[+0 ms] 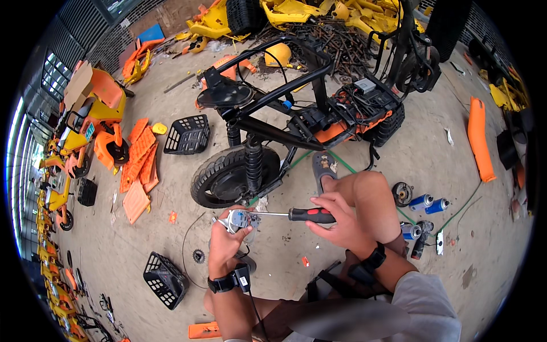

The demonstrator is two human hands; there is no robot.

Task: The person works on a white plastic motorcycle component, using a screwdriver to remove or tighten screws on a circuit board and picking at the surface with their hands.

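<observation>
My left hand is closed around a small silver-grey round part with a bluish face; its exact kind I cannot make out. A screwdriver with a black and red handle lies level in front of me, its shaft pointing left. Its tip meets the right side of the part, or overlaps it in view. My right hand grips the end of the handle between thumb and fingers. Just beyond my hands stands a stripped black scooter frame, its thick rear tyre nearest the left hand.
Black plastic baskets and a toothed sprocket lie to the left. Blue spray cans and a power tool are beside my right leg. Orange panels lie left; a long orange panel is at right. Scrap metal is piled behind.
</observation>
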